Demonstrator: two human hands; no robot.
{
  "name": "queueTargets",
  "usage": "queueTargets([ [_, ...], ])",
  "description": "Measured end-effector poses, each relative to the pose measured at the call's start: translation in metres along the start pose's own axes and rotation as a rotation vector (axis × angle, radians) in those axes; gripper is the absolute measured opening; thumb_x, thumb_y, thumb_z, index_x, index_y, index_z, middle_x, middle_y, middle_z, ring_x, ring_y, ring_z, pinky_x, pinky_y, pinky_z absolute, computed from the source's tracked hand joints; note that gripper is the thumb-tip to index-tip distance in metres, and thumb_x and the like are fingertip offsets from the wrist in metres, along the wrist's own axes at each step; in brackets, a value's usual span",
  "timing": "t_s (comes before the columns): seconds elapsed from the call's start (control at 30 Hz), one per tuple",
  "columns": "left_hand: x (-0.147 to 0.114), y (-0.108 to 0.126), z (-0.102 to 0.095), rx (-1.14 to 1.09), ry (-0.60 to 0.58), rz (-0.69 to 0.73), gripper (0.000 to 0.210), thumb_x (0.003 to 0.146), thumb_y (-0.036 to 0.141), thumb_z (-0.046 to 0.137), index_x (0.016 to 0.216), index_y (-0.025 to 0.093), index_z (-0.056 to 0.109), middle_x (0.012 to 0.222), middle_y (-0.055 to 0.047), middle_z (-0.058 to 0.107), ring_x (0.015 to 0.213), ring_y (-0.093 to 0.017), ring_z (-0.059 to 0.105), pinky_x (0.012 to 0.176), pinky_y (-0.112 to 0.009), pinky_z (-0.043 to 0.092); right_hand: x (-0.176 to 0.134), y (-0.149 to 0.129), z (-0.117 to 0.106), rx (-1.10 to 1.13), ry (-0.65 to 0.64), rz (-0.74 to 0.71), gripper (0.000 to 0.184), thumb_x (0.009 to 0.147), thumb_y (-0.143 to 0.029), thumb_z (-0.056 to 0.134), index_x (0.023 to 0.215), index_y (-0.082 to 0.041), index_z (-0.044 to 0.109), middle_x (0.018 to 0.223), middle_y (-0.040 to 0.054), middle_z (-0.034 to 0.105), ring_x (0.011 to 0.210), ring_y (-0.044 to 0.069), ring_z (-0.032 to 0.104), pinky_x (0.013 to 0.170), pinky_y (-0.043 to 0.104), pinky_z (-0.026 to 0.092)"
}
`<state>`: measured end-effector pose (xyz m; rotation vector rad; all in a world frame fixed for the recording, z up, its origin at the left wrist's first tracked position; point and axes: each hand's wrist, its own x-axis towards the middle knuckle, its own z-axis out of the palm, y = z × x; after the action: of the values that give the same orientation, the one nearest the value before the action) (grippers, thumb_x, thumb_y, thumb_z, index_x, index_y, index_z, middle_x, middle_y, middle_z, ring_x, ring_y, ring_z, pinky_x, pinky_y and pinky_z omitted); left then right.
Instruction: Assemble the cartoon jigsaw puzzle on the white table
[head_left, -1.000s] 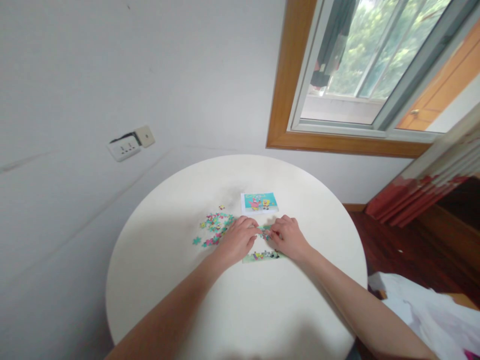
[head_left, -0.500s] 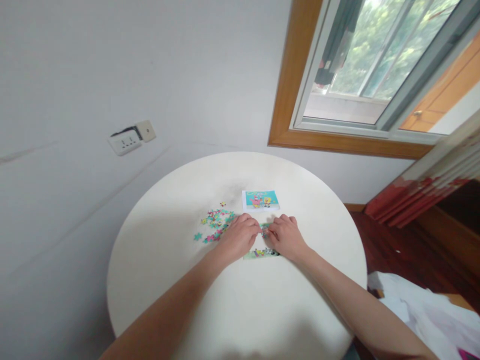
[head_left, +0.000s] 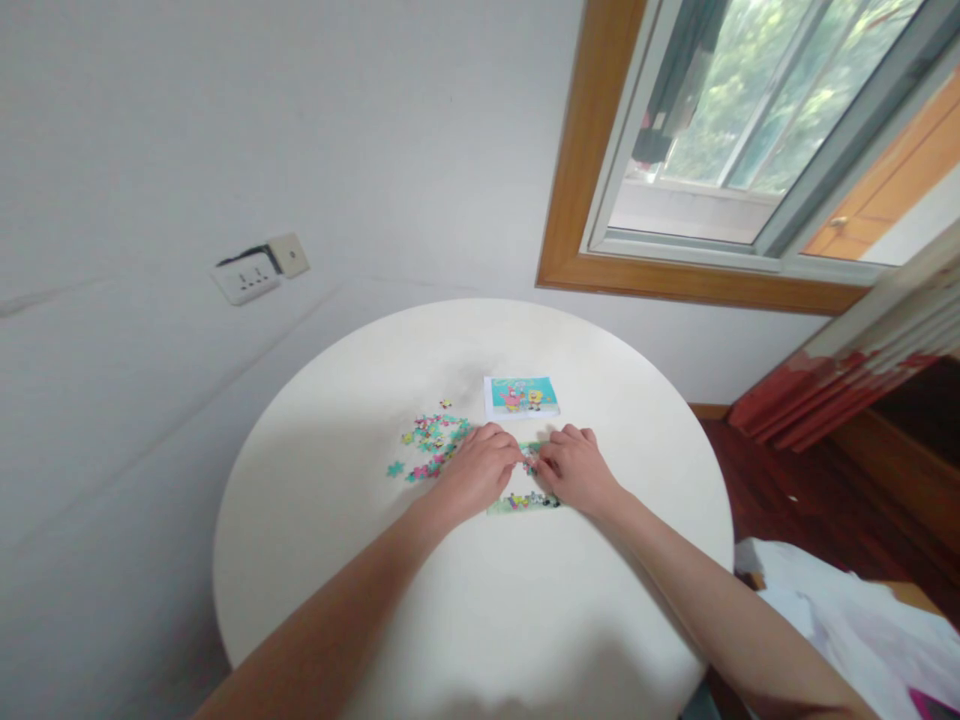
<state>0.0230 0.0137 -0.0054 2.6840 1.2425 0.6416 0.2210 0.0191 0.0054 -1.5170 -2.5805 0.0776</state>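
At the left of the round white table [head_left: 465,600], the loose puzzle pieces [head_left: 431,469] lie in a scattered heap; a teal piece [head_left: 395,469] sits at the heap's left edge and a single small piece [head_left: 445,404] lies just beyond its far side; the heap looks unaltered over the last second. Next comes the left hand [head_left: 480,467], palm down just beside the heap, its fingers bent and its tips near the middle; it has barely shifted, and I cannot tell whether it pinches anything. Between the hands lie the small pieces [head_left: 530,459] of the puzzle, partly covered; nearer the person is a strip of puzzle [head_left: 525,502], flat on the table; beyond them lies the picture box [head_left: 523,397], in its same spot. The right hand [head_left: 577,470] is curled, tips down at the middle pieces; whether it grips one is hidden. Little but the camera's tilt has changed; I judge this a fine adjustment of those middle pieces, with many pieces unplaced.
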Motion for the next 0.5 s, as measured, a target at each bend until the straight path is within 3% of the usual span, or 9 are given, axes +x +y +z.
queueTargets([
  [0.1, 0.000, -0.001, 0.001, 0.005, 0.007, -0.001, 0.020, 0.088, 0.012, 0.055, 0.095, 0.023, 0.071, 0.096, -0.003, 0.068, 0.101, -0.021, 0.051, 0.092, -0.039, 0.040, -0.001, 0.007, -0.005, 0.057, 0.023, 0.010, 0.031, 0.097, -0.034, 0.040, 0.084, -0.020, 0.066, 0.084, 0.0043, 0.064, 0.089, 0.019, 0.049, 0.077, 0.033, 0.026],
  [0.23, -0.001, -0.001, 0.000, -0.003, 0.005, -0.001, 0.021, 0.087, 0.011, 0.054, 0.095, 0.023, 0.071, 0.096, -0.003, 0.068, 0.102, -0.021, 0.051, 0.092, -0.039, 0.040, -0.004, 0.019, -0.012, 0.153, 0.013, -0.039, 0.018, 0.092, -0.026, 0.049, 0.094, -0.023, 0.067, 0.088, 0.0028, 0.065, 0.093, 0.019, 0.050, 0.079, 0.033, 0.028],
  [0.5, 0.000, 0.002, -0.003, 0.000, -0.002, -0.014, 0.020, 0.088, 0.012, 0.054, 0.094, 0.022, 0.071, 0.096, -0.004, 0.068, 0.102, -0.021, 0.050, 0.092, -0.039, 0.039, -0.005, 0.016, -0.011, 0.172, -0.066, -0.100, 0.026, 0.084, -0.045, 0.063, 0.100, -0.026, 0.068, 0.090, 0.0034, 0.064, 0.093, 0.021, 0.050, 0.081, 0.034, 0.028],
])
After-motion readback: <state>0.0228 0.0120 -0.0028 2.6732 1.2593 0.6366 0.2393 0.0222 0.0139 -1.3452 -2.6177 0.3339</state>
